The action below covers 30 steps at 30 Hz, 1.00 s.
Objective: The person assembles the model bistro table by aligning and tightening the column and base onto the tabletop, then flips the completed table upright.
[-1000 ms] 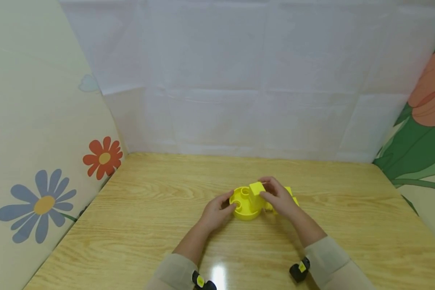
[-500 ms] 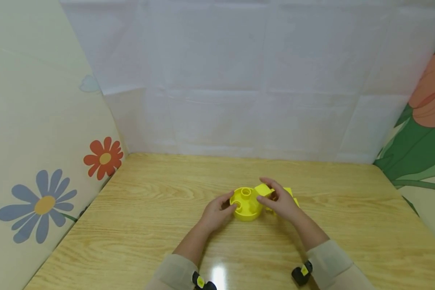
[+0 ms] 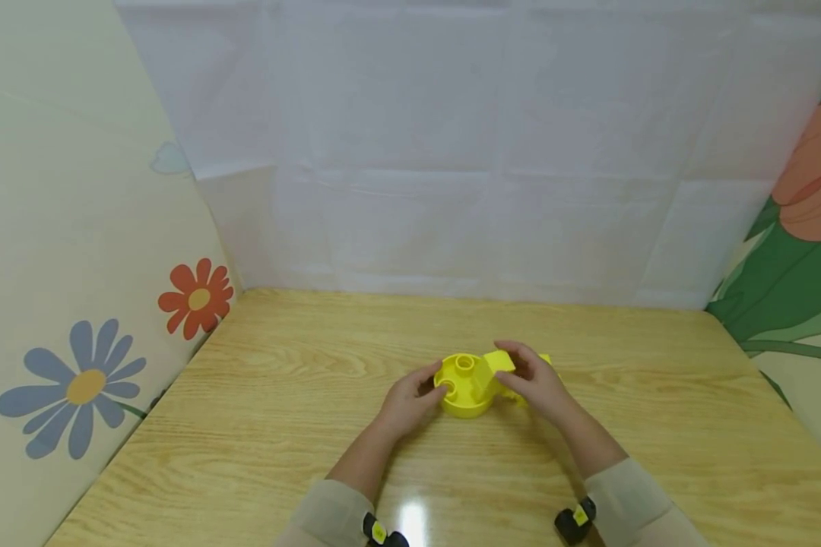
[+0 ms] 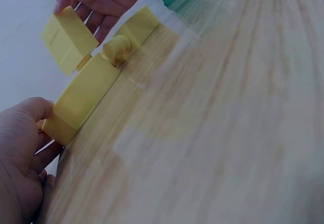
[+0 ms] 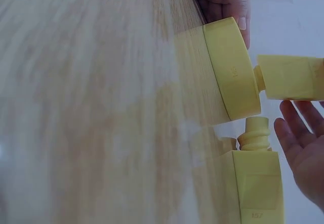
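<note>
A white sheet [image 3: 451,152] with fold lines covers the back, and before it spreads the wooden table [image 3: 246,425], on which a bright reflection shines near the front. At the left side stands a pale wall covering [image 3: 75,197] with a blue flower [image 3: 85,387] and a smaller red flower [image 3: 197,298]; at the right side, a large orange bloom [image 3: 817,167] with green leaves is printed.

Two pale sleeves reach in from below. The left hand [image 3: 410,399] pinches the rim of a yellow round dish [image 3: 465,411], thumb on the near side and fingers around the outer side. This dish lies flat on the table, between both hands. The right hand [image 3: 537,384] pinches a yellow block [image 3: 496,371] between thumb and fingers; the block is tilted above the dish and hides a part of its inside. Its narrow neck meets the dish (if it sits in a socket, I cannot tell).

Another yellow piece [image 5: 258,188], with a ridged peg [image 5: 254,135], lies on the table just beside the dish; in the head view the right hand stands in front and covers most of it.
</note>
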### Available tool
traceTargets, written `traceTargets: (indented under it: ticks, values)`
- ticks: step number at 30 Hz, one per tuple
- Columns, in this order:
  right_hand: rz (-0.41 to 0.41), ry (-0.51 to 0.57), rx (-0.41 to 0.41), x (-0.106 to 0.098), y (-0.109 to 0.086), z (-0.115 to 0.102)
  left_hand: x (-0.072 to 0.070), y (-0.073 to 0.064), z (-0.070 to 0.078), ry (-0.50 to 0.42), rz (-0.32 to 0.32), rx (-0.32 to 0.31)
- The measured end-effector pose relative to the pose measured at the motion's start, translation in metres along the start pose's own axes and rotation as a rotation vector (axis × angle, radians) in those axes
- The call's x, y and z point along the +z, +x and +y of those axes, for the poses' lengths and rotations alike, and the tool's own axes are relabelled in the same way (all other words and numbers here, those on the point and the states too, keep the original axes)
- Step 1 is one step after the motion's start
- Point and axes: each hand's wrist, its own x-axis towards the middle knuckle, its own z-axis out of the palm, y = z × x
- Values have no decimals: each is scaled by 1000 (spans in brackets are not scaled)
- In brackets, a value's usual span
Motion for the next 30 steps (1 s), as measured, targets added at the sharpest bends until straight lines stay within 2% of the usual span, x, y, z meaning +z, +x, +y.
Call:
traceTargets:
  ticks: [6, 12, 16, 23, 30]
  values:
    - [27, -78, 62, 0, -4, 0, 0, 0, 1, -1, -7, -10]
    - [-2, -55, 15, -5, -10, -1, -1, 0, 2, 6, -7, -11]
    - [-11, -76, -2, -6, -11, 0, 0, -1, 3, 10, -6, -19]
    - [-27, -94, 30, -2, -12, 0, -1, -1, 3, 1, -10, -21]
    - [-7, -112, 40, 3, -9, 2, -1, -1, 2, 0, -7, -26]
